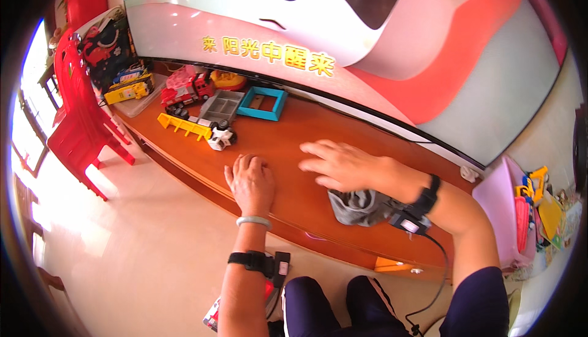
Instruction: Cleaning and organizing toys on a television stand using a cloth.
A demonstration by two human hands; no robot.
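Observation:
My left hand (250, 181) rests palm down near the front edge of the brown wooden cabinet top (300, 128), fingers loosely spread and nothing in them. Over the cabinet, my right hand (343, 164) is held with its fingers stretched out and apart, holding nothing. A crumpled grey cloth (354, 209) lies below my right wrist, partly hidden by it. Beyond my left hand, a toy truck with a white cab (220, 136) and a yellow bed (184, 125) lies tipped over. Behind it are a grey toy tray (222, 106) and a blue rectangular frame (262, 103).
A large screen (441, 49) stands along the cabinet's back. Red (184, 92) and yellow (130, 87) toy vehicles sit at the far left. A red plastic chair (82, 125) stands left on the floor. At right, a pink bin (499, 205) holds toys. An orange object (392, 265) lies low in front.

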